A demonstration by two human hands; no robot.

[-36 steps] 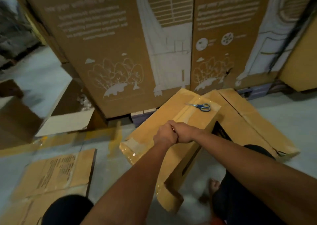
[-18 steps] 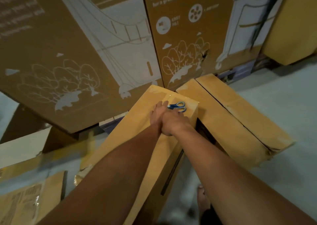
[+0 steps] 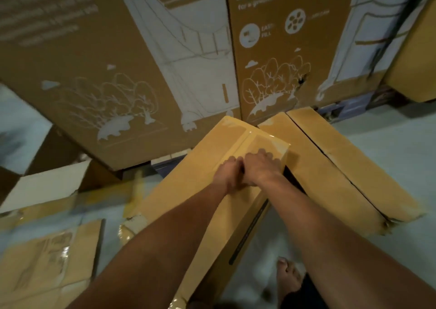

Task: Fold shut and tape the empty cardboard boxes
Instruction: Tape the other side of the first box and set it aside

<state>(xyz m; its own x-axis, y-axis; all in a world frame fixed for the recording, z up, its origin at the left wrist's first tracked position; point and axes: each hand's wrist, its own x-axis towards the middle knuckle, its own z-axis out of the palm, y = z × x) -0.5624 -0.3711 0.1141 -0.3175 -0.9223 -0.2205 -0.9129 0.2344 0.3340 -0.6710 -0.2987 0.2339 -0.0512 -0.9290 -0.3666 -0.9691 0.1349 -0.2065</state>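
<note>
pale concrete floor [image 3: 389, 148] runs under everything, walled at the back by tall printed cartons [image 3: 118, 61]. both hands sit together on top of the long box [image 3: 193, 190], which lies lengthwise toward the cartons, glossy tape [image 3: 257, 143] along its seam. the left hand [image 3: 227, 173] lies fairly flat, pressing; the right hand [image 3: 260, 167] has fingers bent over something i cannot make out. pushing hard could cave the empty box or wrinkle the tape. a second box [image 3: 342, 167] lies just beside on the right, seam still open. the far end nearly meets the cartons, so there is little room ahead; flattened cardboard [image 3: 47, 261] clutters the left, and a bare foot [image 3: 289, 275] sits near the right.
</note>
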